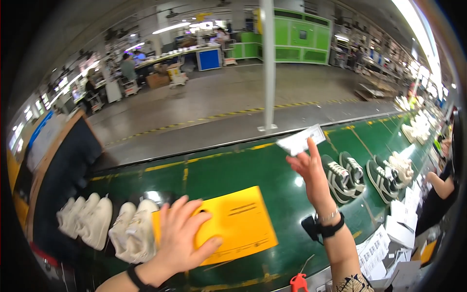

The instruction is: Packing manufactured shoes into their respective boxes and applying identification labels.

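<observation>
A yellow printed card or envelope [248, 221] lies on the green belt in front of me. My left hand [182, 233] rests over its left part with fingers spread, covering some of it. Out ahead, my right hand [311, 173] reaches up with a white paper slip [301, 140] at its fingertips; the slip looks tilted and slightly folded. Beside the card, on its left, stand cream sneakers [134, 231], one partly hidden by the card. Another group of cream sneakers [87, 221] is further left. Green-and-white sneakers [340, 177] stand right of my right wrist.
More green sneakers [382, 177] and pale shoes line the belt [228, 170] to the right. White papers and boxes [384, 248] crowd the near right edge, with a red-handled tool [298, 282] close by. A dark panel [61, 180] borders the left. Another person's arm [441, 185] shows at right.
</observation>
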A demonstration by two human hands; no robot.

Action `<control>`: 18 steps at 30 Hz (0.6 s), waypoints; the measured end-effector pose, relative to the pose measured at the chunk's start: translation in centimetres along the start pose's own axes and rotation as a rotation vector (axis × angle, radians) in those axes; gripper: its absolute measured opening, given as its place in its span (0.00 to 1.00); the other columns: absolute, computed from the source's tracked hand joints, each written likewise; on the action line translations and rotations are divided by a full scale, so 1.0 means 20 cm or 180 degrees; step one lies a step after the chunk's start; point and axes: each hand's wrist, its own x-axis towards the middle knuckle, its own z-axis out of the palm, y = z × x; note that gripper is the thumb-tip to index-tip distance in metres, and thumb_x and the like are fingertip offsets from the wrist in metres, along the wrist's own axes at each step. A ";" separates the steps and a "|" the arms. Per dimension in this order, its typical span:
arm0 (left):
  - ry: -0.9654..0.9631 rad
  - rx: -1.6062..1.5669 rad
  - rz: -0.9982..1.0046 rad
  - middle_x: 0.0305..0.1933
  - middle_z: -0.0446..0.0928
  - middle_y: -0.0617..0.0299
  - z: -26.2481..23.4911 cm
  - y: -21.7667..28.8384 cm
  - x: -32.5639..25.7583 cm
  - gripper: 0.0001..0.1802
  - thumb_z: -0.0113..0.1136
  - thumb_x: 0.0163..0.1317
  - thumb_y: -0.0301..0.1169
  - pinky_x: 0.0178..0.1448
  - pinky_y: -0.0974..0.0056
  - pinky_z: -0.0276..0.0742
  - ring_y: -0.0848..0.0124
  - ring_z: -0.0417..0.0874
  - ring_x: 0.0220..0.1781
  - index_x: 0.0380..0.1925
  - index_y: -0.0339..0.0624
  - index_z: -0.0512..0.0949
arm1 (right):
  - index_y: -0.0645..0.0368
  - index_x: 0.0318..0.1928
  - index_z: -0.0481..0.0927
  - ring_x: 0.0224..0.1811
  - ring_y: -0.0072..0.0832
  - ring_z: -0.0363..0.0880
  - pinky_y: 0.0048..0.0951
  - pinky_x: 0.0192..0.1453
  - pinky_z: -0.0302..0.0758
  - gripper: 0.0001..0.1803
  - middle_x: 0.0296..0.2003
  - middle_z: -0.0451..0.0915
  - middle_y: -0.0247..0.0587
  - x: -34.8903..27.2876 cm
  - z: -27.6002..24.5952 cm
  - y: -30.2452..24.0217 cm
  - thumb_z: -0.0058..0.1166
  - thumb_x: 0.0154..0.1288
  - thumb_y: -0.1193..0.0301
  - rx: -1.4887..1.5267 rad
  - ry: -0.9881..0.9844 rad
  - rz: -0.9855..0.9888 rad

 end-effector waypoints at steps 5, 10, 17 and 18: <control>0.0322 -0.0676 -0.0399 0.54 0.70 0.57 -0.02 0.06 -0.09 0.18 0.50 0.60 0.46 0.65 0.43 0.43 0.55 0.61 0.63 0.36 0.46 0.79 | 0.66 0.67 0.45 0.61 0.43 0.65 0.38 0.64 0.58 0.39 0.57 0.66 0.57 -0.43 0.39 -0.26 0.42 0.66 0.55 -0.0656 -0.1116 -0.1120; 0.0420 -0.1538 -0.0889 0.46 0.75 0.66 -0.03 0.15 -0.10 0.17 0.46 0.62 0.40 0.66 0.46 0.36 0.62 0.65 0.60 0.22 0.45 0.79 | 0.68 0.65 0.49 0.60 0.46 0.66 0.36 0.62 0.61 0.40 0.56 0.67 0.61 -0.65 0.54 -0.34 0.48 0.64 0.55 -0.0662 -0.1168 -0.0848; 0.0558 -0.1422 -0.0560 0.41 0.77 0.69 0.01 0.18 -0.18 0.15 0.65 0.47 0.38 0.66 0.44 0.36 0.63 0.64 0.61 0.14 0.45 0.71 | 0.65 0.67 0.43 0.55 0.41 0.72 0.35 0.60 0.65 0.40 0.54 0.69 0.58 -0.82 0.57 -0.41 0.52 0.61 0.70 -0.1274 -0.0737 -0.0415; 0.0548 -0.1348 -0.0498 0.42 0.77 0.69 0.00 0.19 -0.19 0.14 0.65 0.47 0.38 0.66 0.43 0.36 0.62 0.63 0.62 0.14 0.45 0.71 | 0.65 0.67 0.43 0.55 0.41 0.72 0.35 0.60 0.65 0.40 0.54 0.69 0.58 -0.81 0.58 -0.42 0.52 0.61 0.70 -0.1267 -0.0705 -0.0407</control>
